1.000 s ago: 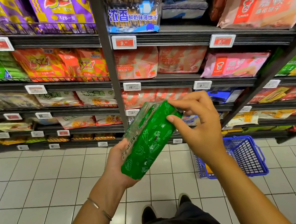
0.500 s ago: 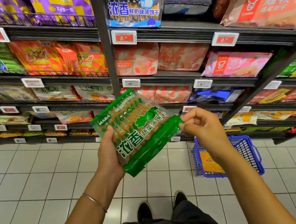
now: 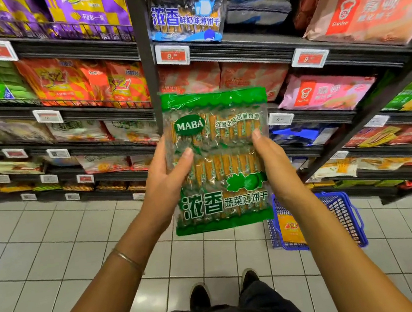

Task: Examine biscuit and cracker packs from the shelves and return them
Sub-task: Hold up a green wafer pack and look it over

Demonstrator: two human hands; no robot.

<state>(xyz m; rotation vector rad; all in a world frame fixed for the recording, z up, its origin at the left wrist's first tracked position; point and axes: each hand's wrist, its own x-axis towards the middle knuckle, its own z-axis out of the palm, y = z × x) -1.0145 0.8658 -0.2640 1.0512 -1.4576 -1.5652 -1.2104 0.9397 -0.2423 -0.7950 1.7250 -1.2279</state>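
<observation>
1. Two hands hold one green cracker pack [image 3: 219, 159] upright in front of the shelves [image 3: 238, 49], printed face toward the camera, MABA logo at its upper left.
2. Left hand [image 3: 166, 184]: closed on the pack's left edge at mid-height. Thumb lies across the front face, tip pointing inward; the other fingers are behind the pack, hidden.
3. Right hand [image 3: 274, 165]: closed on the right edge, roughly level with the left. Thumb tip presses the front near the upper right of the clear window; remaining fingers wrap behind, out of sight.
4. Pack sits between the two palms, edges tucked into the crooks of the thumbs. Top green band stands clear above both hands; bottom green band hangs below them, unsupported.
5. Through the clear wrap: two rows of orange-brown crackers, stacked on edge. Large white-outlined Chinese characters across the lower third.
6. Thin bracelet [image 3: 128, 260] on the left wrist.
7. Behind the pack: a dark shelf upright [image 3: 147, 66], orange-red packs and price tags [image 3: 172, 54] on the shelf edges. A blue-and-white pack [image 3: 187, 19] of the same style stands on the shelf above.
8. Blue basket [image 3: 344, 218] on the tiled floor [image 3: 41, 243], lower right of the pack, partly behind the right forearm; a yellow packet lies inside.
9. Dark shoes [image 3: 199, 295] visible below, toes toward the shelving.
</observation>
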